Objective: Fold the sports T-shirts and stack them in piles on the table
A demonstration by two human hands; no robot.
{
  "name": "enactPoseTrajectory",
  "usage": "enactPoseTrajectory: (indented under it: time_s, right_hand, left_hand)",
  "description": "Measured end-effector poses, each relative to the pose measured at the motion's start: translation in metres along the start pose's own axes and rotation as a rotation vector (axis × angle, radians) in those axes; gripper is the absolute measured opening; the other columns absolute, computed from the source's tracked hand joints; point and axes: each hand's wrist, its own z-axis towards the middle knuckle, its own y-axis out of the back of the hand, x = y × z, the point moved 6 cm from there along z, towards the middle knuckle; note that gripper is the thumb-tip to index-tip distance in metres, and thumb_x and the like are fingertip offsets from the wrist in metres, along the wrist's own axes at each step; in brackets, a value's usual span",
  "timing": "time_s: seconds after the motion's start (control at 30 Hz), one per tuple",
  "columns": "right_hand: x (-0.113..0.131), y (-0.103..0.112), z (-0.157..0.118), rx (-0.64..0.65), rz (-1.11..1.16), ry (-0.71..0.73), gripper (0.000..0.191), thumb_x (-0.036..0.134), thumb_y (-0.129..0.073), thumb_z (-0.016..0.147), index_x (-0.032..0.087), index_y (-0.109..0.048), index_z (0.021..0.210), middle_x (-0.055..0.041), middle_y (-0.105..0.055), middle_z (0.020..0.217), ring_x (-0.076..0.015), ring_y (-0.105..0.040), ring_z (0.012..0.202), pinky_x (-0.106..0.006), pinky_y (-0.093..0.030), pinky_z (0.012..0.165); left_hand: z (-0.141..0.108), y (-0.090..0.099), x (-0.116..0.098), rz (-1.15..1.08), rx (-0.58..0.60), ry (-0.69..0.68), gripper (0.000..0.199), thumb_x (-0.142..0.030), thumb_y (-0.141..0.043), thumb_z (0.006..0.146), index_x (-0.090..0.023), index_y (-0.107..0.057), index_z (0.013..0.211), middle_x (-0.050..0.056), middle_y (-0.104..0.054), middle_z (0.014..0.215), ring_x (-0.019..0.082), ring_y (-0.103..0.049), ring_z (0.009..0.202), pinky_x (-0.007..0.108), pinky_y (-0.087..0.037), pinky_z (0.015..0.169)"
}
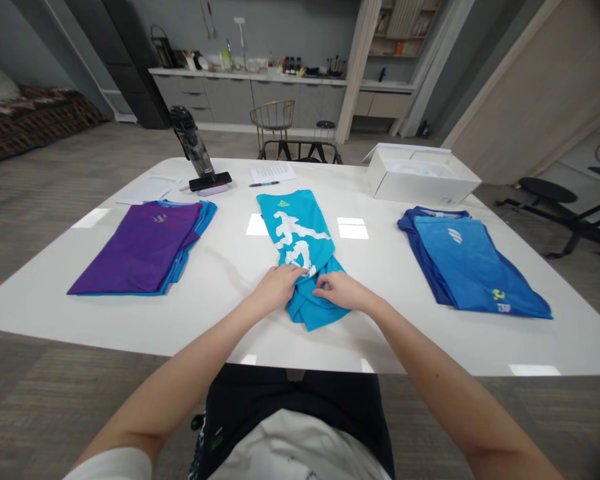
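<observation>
A turquoise sports shirt (pixel 293 233) with a white print lies folded lengthwise at the middle of the white table (pixel 220 327). Its near end is bunched up in a loose fold. My left hand (pixel 277 287) is on this fold, with the fingers curled over the fabric. My right hand (pixel 343 291) grips the fold's right side, its fingertips pressed into the cloth. The two hands are close together but not touching.
A folded purple shirt stack (pixel 143 250) lies to the left and a blue one (pixel 473 267) to the right. At the far side are a white box (pixel 420 175), a black water bottle (pixel 193 141), a phone (pixel 210 181), and a pen on paper (pixel 273 173).
</observation>
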Motion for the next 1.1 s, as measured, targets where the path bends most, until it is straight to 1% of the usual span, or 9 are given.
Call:
enactPoseTrajectory:
  time_s: [0.13,0.23,0.3,0.43,0.57,0.73,0.93,1.03,1.1]
  right_hand:
    - [-0.007,0.021,0.001,-0.193,-0.01,-0.013,0.015,0.029,-0.066,0.094,0.024,-0.072,0.107,-0.0021,-0.074,0.09,-0.02,-0.067,0.084,-0.028,-0.047,0.076]
    - [-0.03,0.039,0.015,-0.417,-0.084,-0.155,0.038,0.037,-0.065,0.096,0.02,-0.065,0.13,-0.0112,-0.072,0.117,-0.0247,-0.068,0.101,-0.031,-0.048,0.083]
    - [-0.046,0.043,0.034,-0.464,-0.048,-0.251,0.049,0.047,-0.059,0.099,0.013,-0.063,0.135,-0.0184,-0.069,0.126,-0.0274,-0.068,0.108,-0.033,-0.049,0.086]
    - [-0.059,0.044,0.077,-0.414,0.099,-0.35,0.041,0.044,-0.063,0.097,0.009,-0.073,0.116,-0.0171,-0.076,0.109,-0.0261,-0.071,0.102,-0.03,-0.049,0.084]
    - [-0.056,0.047,0.089,-0.405,0.224,-0.4,0.026,0.028,-0.074,0.082,0.013,-0.077,0.102,-0.0066,-0.075,0.08,-0.0214,-0.07,0.08,-0.025,-0.047,0.068]
    - [-0.069,0.061,0.064,-0.452,0.359,-0.404,0.021,0.021,-0.077,0.072,0.015,-0.074,0.092,0.0002,-0.065,0.063,-0.0156,-0.06,0.062,-0.024,-0.04,0.056]
    - [-0.088,0.062,0.047,-0.362,1.006,-0.374,0.025,0.029,-0.079,0.068,0.018,-0.065,0.086,0.0059,-0.049,0.052,-0.0096,-0.038,0.045,-0.022,-0.022,0.042]
    - [-0.078,0.065,0.049,-0.37,1.183,-0.329,0.022,0.026,-0.076,0.066,0.018,-0.063,0.082,0.0047,-0.051,0.057,-0.0087,-0.039,0.047,-0.022,-0.025,0.042]
    - [-0.063,0.072,0.052,-0.398,1.156,-0.249,0.031,0.026,-0.076,0.066,0.017,-0.067,0.095,0.0062,-0.051,0.058,-0.0095,-0.042,0.049,-0.022,-0.029,0.044]
  left_hand:
    - [-0.003,0.009,0.013,-0.195,-0.007,0.004,0.043,-0.021,-0.059,0.093,-0.03,-0.064,0.135,0.005,-0.069,0.136,0.026,-0.065,0.123,0.035,-0.051,0.103]
    - [-0.007,0.016,0.008,-0.253,-0.032,-0.006,0.036,-0.041,-0.062,0.095,-0.029,-0.069,0.129,0.005,-0.073,0.126,0.026,-0.069,0.113,0.035,-0.054,0.096]
    - [-0.004,0.02,0.001,-0.215,-0.084,-0.004,0.04,-0.052,-0.062,0.095,-0.028,-0.07,0.126,0.007,-0.072,0.125,0.027,-0.068,0.114,0.037,-0.053,0.099]
    - [0.024,0.02,0.006,-0.162,-0.233,0.142,0.063,-0.068,-0.054,0.095,-0.023,-0.062,0.139,0.015,-0.06,0.147,0.033,-0.052,0.14,0.046,-0.039,0.118]
    - [0.07,0.0,0.029,-0.14,-0.118,0.341,0.073,-0.065,-0.046,0.099,-0.017,-0.045,0.154,0.024,-0.042,0.161,0.041,-0.037,0.152,0.057,-0.03,0.12]
    - [0.12,-0.009,0.014,-0.082,-0.002,0.128,0.06,-0.048,-0.056,0.095,-0.019,-0.053,0.148,0.019,-0.045,0.16,0.037,-0.038,0.151,0.054,-0.027,0.123]
    - [0.131,0.018,-0.029,-0.076,-0.359,0.058,0.054,-0.029,-0.055,0.092,-0.016,-0.054,0.145,0.019,-0.057,0.147,0.033,-0.051,0.139,0.045,-0.034,0.12]
    - [0.135,0.011,-0.043,-0.148,-0.207,0.0,0.064,-0.042,-0.064,0.088,-0.015,-0.054,0.145,0.02,-0.058,0.147,0.036,-0.054,0.136,0.047,-0.039,0.115]
    - [0.135,0.008,-0.039,-0.233,-0.136,0.024,0.058,-0.047,-0.069,0.085,-0.017,-0.063,0.134,0.018,-0.067,0.135,0.036,-0.062,0.124,0.045,-0.047,0.106]
